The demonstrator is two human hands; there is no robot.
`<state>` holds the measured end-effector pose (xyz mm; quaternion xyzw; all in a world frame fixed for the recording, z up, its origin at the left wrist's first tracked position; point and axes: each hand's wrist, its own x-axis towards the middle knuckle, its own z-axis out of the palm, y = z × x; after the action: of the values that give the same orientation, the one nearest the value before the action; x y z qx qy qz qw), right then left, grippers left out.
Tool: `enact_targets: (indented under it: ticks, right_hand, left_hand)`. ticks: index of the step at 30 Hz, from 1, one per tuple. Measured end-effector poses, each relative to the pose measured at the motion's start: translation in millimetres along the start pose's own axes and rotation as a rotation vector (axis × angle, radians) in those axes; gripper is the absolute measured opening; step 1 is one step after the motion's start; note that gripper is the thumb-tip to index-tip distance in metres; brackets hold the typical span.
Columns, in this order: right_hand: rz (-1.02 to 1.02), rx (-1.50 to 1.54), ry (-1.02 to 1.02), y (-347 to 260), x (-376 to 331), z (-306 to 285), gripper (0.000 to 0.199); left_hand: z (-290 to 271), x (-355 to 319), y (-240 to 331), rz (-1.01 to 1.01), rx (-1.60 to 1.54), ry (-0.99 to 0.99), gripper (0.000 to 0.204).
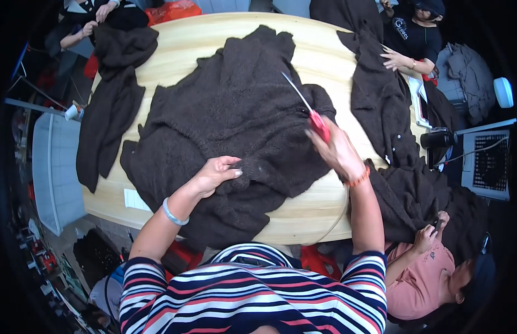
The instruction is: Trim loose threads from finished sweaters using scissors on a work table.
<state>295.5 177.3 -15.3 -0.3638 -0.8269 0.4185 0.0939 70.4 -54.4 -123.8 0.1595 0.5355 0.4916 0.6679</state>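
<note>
The right hand (337,149) grips red-handled scissors (312,112) above the brown garment (214,106), spread from the table's (303,214) middle to its near edge; whether the left hand (213,177) pinches it, I cannot tell. Bunched folds could hide a layer — a careless snip might nick it.

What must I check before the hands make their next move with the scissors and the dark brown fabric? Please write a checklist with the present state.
1. Scissors secure in the right hand: ok, gripped by the red handles.
2. Blades directed away from the left hand: ok, they point toward the far side of the table.
3. Blades clear of the dark brown fabric: cannot tell, one view hides the height.
4. Fabric smooth: not ok, it lies in folds.
5. Co-worker's hand at the far right clear of the blades: ok, well apart.
</note>
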Motion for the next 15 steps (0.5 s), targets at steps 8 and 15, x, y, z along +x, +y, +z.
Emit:
enact_targets:
  ticks: [8, 15]
  right_hand:
    - [0.217, -0.193, -0.423, -13.7, -150.6, 32.0, 0.03]
    - [0.148, -0.181, -0.43, -23.9, -161.5, 68.1, 0.029]
  left_hand:
    - [11.2, 6.4, -15.6, -0.083, 0.002, 0.054, 0.016]
    - [11.5, 9.1, -22.8, -0.135, -0.008, 0.081, 0.015]
